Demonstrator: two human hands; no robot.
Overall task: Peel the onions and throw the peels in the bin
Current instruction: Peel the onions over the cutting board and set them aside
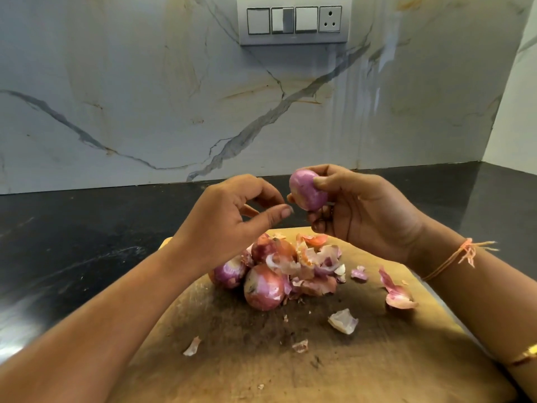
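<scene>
One onion (308,190) gripped in right hand (363,210), left hand (232,216) loose and empty; probably light, firm, slick, so pinch skin at tip.

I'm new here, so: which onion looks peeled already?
The onion in the right hand, smooth and purple; the onions on the board still wear papery skin.

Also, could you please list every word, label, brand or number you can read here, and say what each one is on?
None: no text can be read anywhere in this picture.
The switch panel on the wall has plain switches and a socket, with no lettering.
The onion, the peels, the chopping board and the counter carry no print.
</scene>
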